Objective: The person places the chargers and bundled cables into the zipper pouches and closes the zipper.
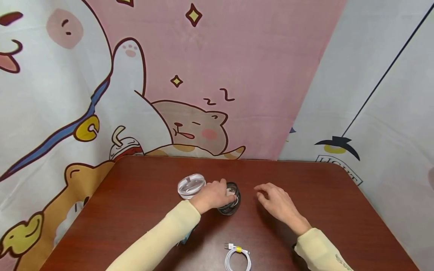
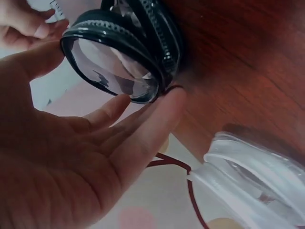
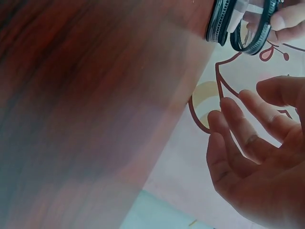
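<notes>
My left hand (image 1: pixel 211 196) holds a small round pouch (image 1: pixel 234 206) with black trim, a zip and clear faces. In the left wrist view the thumb lies at one side of the pouch (image 2: pixel 119 29) and the fingers at the other. Something pale shows through its clear face. Just left of that hand, a matching round pouch with white trim (image 1: pixel 191 186) lies on the table. My right hand (image 1: pixel 278 203) hovers right of the black pouch, its fingers loosely bent and apart, with nothing in them.
A coiled white USB cable (image 1: pixel 239 249) with a yellow tie lies near the front of the brown table (image 1: pixel 145 210). A small blue item (image 1: pixel 185 239) is partly hidden by my left sleeve. Behind the table hangs a cartoon-printed cloth (image 1: pixel 257 75).
</notes>
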Demonstrator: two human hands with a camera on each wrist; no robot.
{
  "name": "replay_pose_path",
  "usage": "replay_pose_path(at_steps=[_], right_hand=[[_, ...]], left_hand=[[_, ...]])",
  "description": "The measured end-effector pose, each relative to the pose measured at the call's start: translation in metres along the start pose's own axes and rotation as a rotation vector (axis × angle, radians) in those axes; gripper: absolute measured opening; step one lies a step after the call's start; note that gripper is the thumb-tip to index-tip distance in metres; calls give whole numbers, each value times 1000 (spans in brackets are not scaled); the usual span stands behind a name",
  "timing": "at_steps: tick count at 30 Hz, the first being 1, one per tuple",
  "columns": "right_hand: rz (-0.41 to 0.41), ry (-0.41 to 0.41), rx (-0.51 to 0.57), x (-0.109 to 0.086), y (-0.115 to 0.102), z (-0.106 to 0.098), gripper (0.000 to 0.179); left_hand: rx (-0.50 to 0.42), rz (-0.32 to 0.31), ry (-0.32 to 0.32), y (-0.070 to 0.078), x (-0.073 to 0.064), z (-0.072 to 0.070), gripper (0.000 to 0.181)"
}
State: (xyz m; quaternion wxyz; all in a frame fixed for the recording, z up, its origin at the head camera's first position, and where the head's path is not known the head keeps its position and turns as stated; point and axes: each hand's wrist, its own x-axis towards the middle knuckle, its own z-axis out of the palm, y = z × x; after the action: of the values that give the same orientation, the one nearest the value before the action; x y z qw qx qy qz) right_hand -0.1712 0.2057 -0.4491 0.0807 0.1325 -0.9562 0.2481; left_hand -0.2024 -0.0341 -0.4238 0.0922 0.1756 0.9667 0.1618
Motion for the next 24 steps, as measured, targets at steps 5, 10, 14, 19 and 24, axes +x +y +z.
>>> replay_pose_path(at_steps=[5, 10, 14, 19, 24], right_hand=[[14, 9, -23, -1, 2, -2, 21], [15, 12, -26, -4, 3, 0, 21], [32, 24, -27, -6, 5, 0, 20], [40, 39, -38, -7, 10, -2, 20], [39, 53, -32, -6, 10, -1, 19]], left_hand=[[83, 43, 58, 6, 1, 9, 61], [127, 102, 101, 4, -1, 16, 52], [137, 171, 109, 0, -1, 20, 47], [127, 241, 85, -4, 2, 19, 41], [136, 337, 61, -8, 4, 19, 36]])
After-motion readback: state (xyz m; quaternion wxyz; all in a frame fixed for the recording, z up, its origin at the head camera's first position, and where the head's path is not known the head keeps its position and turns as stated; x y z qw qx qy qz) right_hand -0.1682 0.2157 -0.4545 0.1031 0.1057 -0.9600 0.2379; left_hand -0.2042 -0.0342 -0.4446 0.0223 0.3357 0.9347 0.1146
